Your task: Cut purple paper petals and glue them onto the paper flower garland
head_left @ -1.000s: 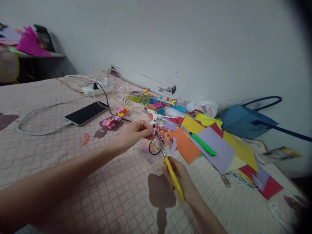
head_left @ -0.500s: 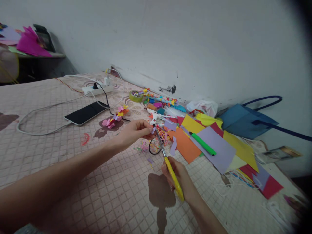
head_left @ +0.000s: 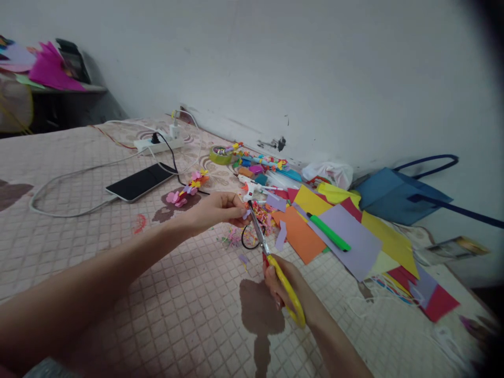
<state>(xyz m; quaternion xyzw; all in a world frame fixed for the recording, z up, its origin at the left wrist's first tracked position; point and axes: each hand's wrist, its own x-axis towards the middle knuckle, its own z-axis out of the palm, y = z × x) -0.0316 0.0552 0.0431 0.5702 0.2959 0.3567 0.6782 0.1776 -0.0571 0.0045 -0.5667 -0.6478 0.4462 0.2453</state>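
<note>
Between the thumb and finger of my left hand (head_left: 225, 208) is a small piece of lilac paper (head_left: 246, 214). My right hand (head_left: 286, 281) grips a pair of scissors (head_left: 284, 283) by its yellow handles. The scissor blades point away from me, and their tips are at the lilac piece beside my left fingertips. Below and behind the blades lie a heap of tiny paper clippings (head_left: 235, 236) and a black loop of cord (head_left: 249, 247). A white glue gun (head_left: 250, 190) rests just past my fingers.
Coloured paper sheets (head_left: 350, 241) with a green marker (head_left: 328, 232) on top spread to the right. Paper flowers (head_left: 187, 189), a phone (head_left: 140, 182) on a cable and a power strip (head_left: 159, 146) lie left. A blue bag (head_left: 397, 194) and tape roll (head_left: 219, 155) are near the wall.
My right hand has turned the scissors slightly, and their handles now show further apart. The left hand keeps its pinch on the lilac paper, which has shifted slightly. The view moves a little.
</note>
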